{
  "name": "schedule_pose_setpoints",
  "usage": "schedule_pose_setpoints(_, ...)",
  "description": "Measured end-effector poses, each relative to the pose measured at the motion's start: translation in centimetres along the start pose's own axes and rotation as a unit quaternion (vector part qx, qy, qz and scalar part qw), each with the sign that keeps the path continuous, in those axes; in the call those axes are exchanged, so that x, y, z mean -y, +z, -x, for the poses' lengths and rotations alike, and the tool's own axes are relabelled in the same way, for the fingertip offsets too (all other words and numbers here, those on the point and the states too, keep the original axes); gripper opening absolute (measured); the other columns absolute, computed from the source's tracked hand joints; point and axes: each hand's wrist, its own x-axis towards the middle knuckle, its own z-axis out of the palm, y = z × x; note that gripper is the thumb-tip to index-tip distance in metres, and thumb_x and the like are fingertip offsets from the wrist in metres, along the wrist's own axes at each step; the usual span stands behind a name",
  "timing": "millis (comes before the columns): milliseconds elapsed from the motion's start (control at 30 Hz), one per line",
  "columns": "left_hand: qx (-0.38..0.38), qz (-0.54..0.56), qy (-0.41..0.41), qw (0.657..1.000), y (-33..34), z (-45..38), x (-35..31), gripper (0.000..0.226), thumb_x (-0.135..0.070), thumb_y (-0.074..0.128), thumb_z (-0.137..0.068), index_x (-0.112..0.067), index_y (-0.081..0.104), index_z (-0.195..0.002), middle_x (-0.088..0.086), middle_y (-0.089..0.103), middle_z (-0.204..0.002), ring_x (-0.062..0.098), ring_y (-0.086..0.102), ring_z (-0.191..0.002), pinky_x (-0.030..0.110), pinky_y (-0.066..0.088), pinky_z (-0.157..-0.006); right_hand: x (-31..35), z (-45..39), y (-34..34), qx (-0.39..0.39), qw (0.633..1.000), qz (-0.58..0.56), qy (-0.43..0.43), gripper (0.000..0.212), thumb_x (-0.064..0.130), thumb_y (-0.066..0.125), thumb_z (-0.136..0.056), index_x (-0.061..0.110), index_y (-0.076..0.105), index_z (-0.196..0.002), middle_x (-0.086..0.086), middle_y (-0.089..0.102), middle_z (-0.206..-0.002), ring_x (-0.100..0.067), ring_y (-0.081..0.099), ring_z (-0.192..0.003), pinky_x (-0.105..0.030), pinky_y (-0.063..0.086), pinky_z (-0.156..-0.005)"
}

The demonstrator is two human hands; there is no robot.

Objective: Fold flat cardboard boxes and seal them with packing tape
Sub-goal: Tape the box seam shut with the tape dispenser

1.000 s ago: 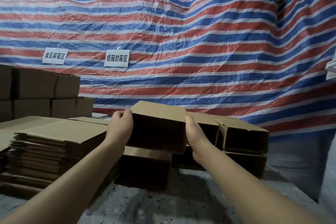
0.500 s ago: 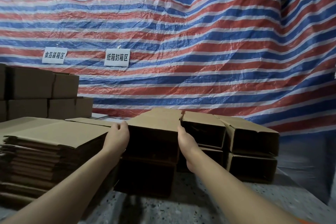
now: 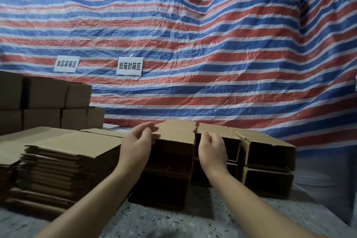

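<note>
A folded cardboard box point(image 3: 174, 139) sits on top of another box point(image 3: 162, 187) at the middle of the speckled worktop point(image 3: 154, 220), its open end facing the camera and dark inside. The left hand point(image 3: 136, 146) is at the box's left edge — its fingers point(image 3: 148, 128) are loosely spread and relaxed, the fingertips just at or touching the top left corner, gripping nothing. The right hand point(image 3: 212, 150) hangs just beside the box's right side, in front of the neighbouring box; its fingers are loosely curled inward and hold nothing.

To the right, more folded boxes point(image 3: 266, 152) stand in two layers, open ends forward, touching the middle stack. To the left lies a thick pile of flat cardboard blanks point(image 3: 63, 160), edges towards the camera. Behind that pile, at the far left, closed boxes point(image 3: 44, 96) are stacked in rows.

A red, white and blue striped tarp point(image 3: 212, 54) hangs across the whole background, creased and sagging. Two white paper signs are fixed to it — the left sign point(image 3: 65, 63) and the right sign point(image 3: 129, 66) — each printed with black Chinese characters.
</note>
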Motion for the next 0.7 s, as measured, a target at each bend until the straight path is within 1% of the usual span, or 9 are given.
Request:
schedule_pose_setpoints(67,0.046,0.056,-0.044,0.996,0.4,1.6,-1.0,0.028,-0.012,0.042,-0.104,-0.014,0.069,-0.109,0.003,0.076,-0.098,0.018,0.073,-0.091,0.033,0.055,-0.083,0.8,1.0,-0.9,-0.006,0.999,-0.023,-0.043,0.035,0.034,0.042,-0.101,0.020,0.048,-0.070,0.000,0.055,-0.085,-0.021,0.052,-0.080,-0.040,0.044,-0.074)
schedule_pose_setpoints(133,0.071,0.067,-0.068,0.993,0.7,3.1,-1.4,0.028,-0.012,0.041,-0.104,-0.011,0.069,-0.106,0.006,0.076,-0.095,0.021,0.074,-0.089,0.034,0.054,-0.080,1.4,2.0,-1.6,0.004,0.997,-0.036,-0.065,0.035,0.030,0.043,-0.101,0.019,0.048,-0.069,0.001,0.053,-0.081,-0.018,0.050,-0.075,-0.036,0.041,-0.068)
schedule_pose_setpoints(267,0.089,0.054,-0.098,0.990,1.0,5.7,-1.2,0.028,-0.013,0.046,-0.102,-0.010,0.073,-0.098,0.010,0.076,-0.091,0.024,0.074,-0.083,0.035,0.055,-0.078,2.0,3.7,-2.9,0.022,0.996,-0.048,-0.075,0.035,0.028,0.045,-0.102,0.022,0.046,-0.067,0.001,0.051,-0.077,-0.016,0.047,-0.071,-0.033,0.037,-0.067)
schedule_pose_setpoints(367,0.109,0.030,-0.121,0.986,0.9,7.2,-0.7,0.029,-0.018,0.055,-0.098,-0.015,0.078,-0.081,0.011,0.076,-0.084,0.023,0.073,-0.077,0.029,0.054,-0.069,1.8,4.7,-3.7,0.043,0.996,-0.052,-0.059,0.032,0.027,0.046,-0.101,0.017,0.053,-0.072,-0.002,0.053,-0.078,-0.018,0.049,-0.073,-0.034,0.039,-0.069)
schedule_pose_setpoints(433,0.103,0.005,-0.127,0.987,0.7,7.7,-0.4,0.033,-0.019,0.056,-0.097,-0.016,0.077,-0.072,0.011,0.074,-0.077,0.021,0.073,-0.071,0.028,0.053,-0.065,1.6,5.1,-3.9,0.056,0.996,-0.050,-0.053,0.030,0.027,0.047,-0.101,0.013,0.058,-0.076,-0.004,0.056,-0.079,-0.018,0.052,-0.073,-0.033,0.042,-0.069)
schedule_pose_setpoints(500,0.086,-0.035,-0.101,0.991,0.1,7.4,-0.5,0.039,-0.021,0.056,-0.097,-0.014,0.074,-0.064,0.011,0.072,-0.067,0.019,0.070,-0.063,0.029,0.052,-0.063,1.6,5.5,-3.9,0.061,0.996,-0.048,-0.053,0.032,0.026,0.048,-0.102,0.014,0.057,-0.074,-0.005,0.057,-0.078,-0.018,0.053,-0.073,-0.033,0.042,-0.068)
schedule_pose_setpoints(600,0.034,-0.161,0.015,0.986,-1.8,5.4,-0.9,0.049,-0.035,0.054,-0.099,-0.012,0.068,-0.057,0.004,0.067,-0.056,0.015,0.063,-0.051,0.028,0.049,-0.057,1.9,5.9,-3.7,0.075,0.994,-0.060,-0.048,0.034,0.025,0.048,-0.102,0.015,0.053,-0.071,-0.002,0.053,-0.075,-0.016,0.050,-0.069,-0.031,0.041,-0.064)
schedule_pose_setpoints(667,0.001,-0.271,0.089,0.958,-3.6,3.5,-1.2,0.038,-0.035,0.056,-0.098,-0.018,0.069,-0.066,-0.006,0.067,-0.057,0.010,0.063,-0.054,0.024,0.047,-0.053,2.0,6.2,-3.5,0.081,0.994,-0.060,-0.051,0.033,0.025,0.048,-0.102,0.016,0.053,-0.071,-0.002,0.053,-0.075,-0.014,0.050,-0.068,-0.030,0.042,-0.063)
schedule_pose_setpoints(700,-0.006,-0.326,0.121,0.938,-4.6,2.3,-1.2,0.025,-0.029,0.059,-0.097,-0.020,0.071,-0.078,-0.009,0.068,-0.062,0.008,0.065,-0.062,0.023,0.047,-0.056,2.0,6.3,-3.4,0.083,0.993,-0.059,-0.054,0.033,0.025,0.048,-0.102,0.015,0.054,-0.071,-0.002,0.054,-0.076,-0.014,0.051,-0.069,-0.031,0.044,-0.064)
